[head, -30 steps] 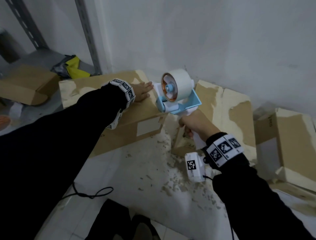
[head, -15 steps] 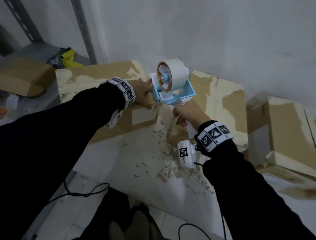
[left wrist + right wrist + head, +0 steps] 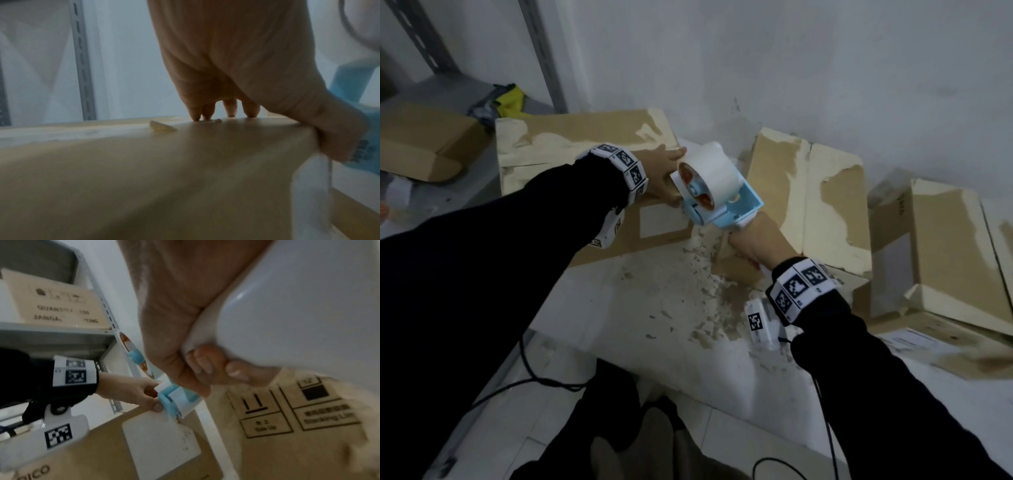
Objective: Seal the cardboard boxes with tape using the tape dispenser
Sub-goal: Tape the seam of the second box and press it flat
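Note:
A brown cardboard box (image 3: 571, 144) with torn tape patches lies at the left on the white surface. My left hand (image 3: 664, 171) rests on its top near the right end, fingers straight and fingertips (image 3: 230, 112) touching the top (image 3: 144, 170), thumb pressed down over the end face (image 3: 156, 405). My right hand (image 3: 755, 240) grips the white handle (image 3: 287, 305) of the blue tape dispenser (image 3: 722, 205). The dispenser carries a white tape roll (image 3: 717, 168). It is tipped left, its front (image 3: 176, 397) against the box's right end, beside my left thumb.
More torn-faced boxes (image 3: 808, 205) (image 3: 955, 246) stand against the wall to the right. A metal shelf post (image 3: 544, 58) and a shelf with another box (image 3: 421, 144) are at the left. Paper scraps (image 3: 688, 291) litter the white surface. A cable (image 3: 534, 380) runs over the floor.
The dispenser has tipped left and down, up against the box's right end. My left hand has slid to that end, its thumb now over the edge.

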